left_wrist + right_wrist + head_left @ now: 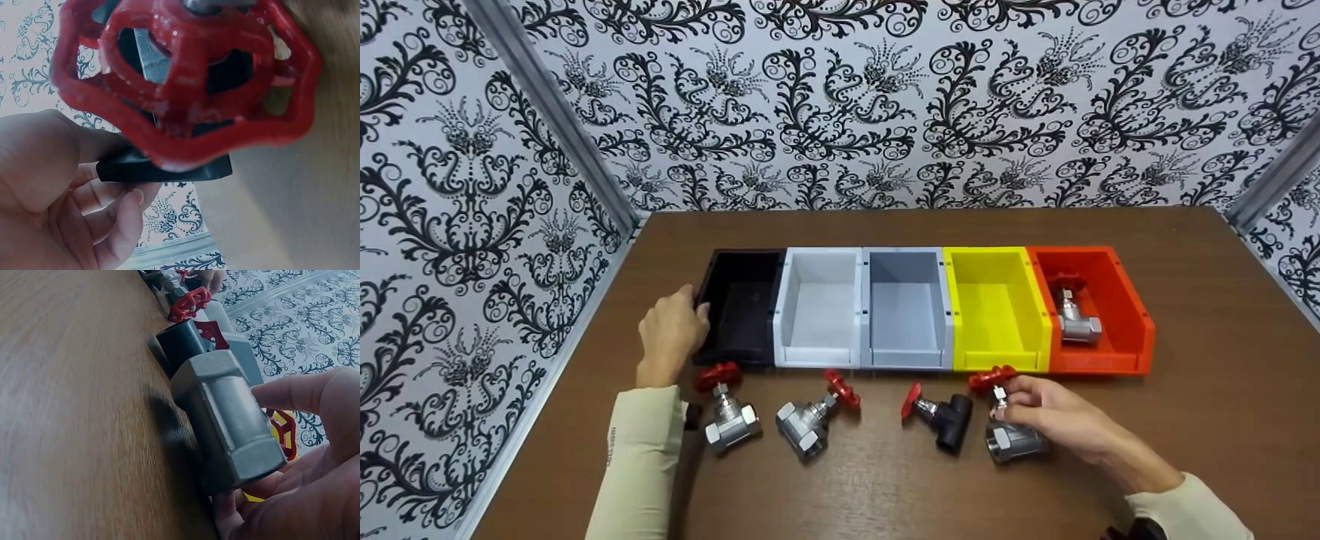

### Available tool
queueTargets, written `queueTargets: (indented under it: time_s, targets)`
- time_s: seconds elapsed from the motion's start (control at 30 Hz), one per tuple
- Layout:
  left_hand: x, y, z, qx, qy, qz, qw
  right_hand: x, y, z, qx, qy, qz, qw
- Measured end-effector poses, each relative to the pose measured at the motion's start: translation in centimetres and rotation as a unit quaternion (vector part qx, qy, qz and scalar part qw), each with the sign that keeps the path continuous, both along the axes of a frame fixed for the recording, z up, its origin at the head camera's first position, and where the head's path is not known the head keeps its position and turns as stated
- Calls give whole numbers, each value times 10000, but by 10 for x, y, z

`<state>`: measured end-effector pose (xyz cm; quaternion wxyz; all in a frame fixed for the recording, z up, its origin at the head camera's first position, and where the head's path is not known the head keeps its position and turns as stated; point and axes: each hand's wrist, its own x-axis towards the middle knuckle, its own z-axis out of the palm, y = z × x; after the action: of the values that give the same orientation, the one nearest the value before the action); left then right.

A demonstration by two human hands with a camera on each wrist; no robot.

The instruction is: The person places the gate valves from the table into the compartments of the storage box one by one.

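At the black bin, my left hand holds the left side wall, thumb towards the inside. The left wrist view shows its fingers curled at the bin's dark edge, with a red valve handwheel large in front. My right hand pinches a silver gate valve with a red wheel, just below its neck. In the right wrist view the valve's hexagonal body is close over the table, between thumb and fingers.
White, grey, yellow and red bins continue the row; another silver valve lies in the red one. Before the row lie two silver valves and a black valve. Patterned walls enclose the table.
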<state>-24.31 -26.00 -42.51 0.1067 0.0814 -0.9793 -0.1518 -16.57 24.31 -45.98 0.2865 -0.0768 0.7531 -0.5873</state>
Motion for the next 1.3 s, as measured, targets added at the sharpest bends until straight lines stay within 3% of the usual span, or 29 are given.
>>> queueTargets:
  time_s: [0.23,0.93,1.3]
  targets:
    - [0,0,0,-6,-17,11,10000,-1,0,3,75,-100,-88,9999]
    - [0,1,-1,34,105,-33,9999,1,2,-1,-19,263,-26,9996]
    - [1,2,-1,-17,41,-33,10000,1,4,-2,-173,29,6,9998]
